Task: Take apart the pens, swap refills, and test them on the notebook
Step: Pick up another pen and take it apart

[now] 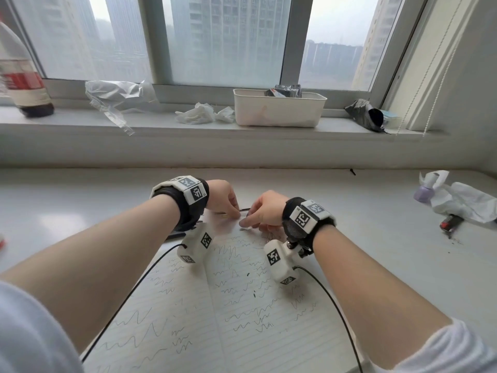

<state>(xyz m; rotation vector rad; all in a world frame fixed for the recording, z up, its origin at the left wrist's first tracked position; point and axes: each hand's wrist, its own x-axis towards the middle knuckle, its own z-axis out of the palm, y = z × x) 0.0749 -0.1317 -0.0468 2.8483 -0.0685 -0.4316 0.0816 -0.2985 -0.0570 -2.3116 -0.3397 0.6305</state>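
The notebook (215, 305) lies open on the worktop (376, 211), nearest the person, its pages covered in test squiggles. At its far edge, the left hand (223, 196) and right hand (265, 208) meet, fingers curled, each pinching thin pen parts (236, 212), which are too small to identify. To seat a refill well, keep the parts in line and push gently. On the windowsill beyond sits a white tub (277, 111).
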